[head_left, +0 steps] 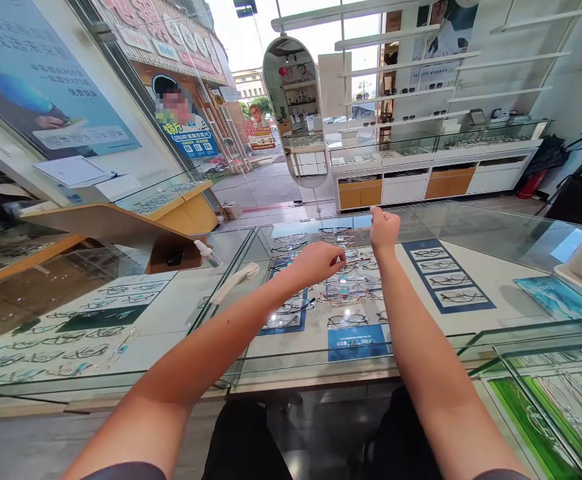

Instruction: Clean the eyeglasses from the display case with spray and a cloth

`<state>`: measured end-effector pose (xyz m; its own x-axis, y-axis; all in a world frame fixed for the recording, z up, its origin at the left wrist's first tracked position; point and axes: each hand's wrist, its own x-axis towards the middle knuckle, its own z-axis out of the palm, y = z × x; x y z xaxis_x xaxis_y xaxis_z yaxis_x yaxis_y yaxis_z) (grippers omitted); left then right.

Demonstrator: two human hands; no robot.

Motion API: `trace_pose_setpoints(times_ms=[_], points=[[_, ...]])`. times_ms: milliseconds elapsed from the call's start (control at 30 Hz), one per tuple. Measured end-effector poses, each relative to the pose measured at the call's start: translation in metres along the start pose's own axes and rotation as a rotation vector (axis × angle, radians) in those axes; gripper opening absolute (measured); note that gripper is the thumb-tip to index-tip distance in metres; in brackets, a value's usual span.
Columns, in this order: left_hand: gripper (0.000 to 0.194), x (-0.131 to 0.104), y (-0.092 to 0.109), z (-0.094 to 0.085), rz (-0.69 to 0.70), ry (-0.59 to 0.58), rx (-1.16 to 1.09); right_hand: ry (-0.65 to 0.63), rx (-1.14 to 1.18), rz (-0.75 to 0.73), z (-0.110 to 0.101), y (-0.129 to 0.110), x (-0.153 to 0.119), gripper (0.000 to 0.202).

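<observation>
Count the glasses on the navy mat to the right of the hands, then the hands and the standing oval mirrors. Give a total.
Glasses on the navy mat: 4
Hands: 2 (left hand, right hand)
Oval mirror: 1
Total: 7
</observation>
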<state>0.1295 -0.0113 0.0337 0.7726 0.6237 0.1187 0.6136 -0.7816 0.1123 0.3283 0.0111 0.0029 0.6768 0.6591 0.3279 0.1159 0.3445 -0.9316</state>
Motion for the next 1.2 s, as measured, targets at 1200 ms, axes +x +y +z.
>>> trace_pose_setpoints(times_ms=[1200], points=[[0.026,0.021,-0.023,0.028,0.005,-0.033,0.05,-0.075,-0.01,-0.03,0.004,-0.006,-0.008,0.054]])
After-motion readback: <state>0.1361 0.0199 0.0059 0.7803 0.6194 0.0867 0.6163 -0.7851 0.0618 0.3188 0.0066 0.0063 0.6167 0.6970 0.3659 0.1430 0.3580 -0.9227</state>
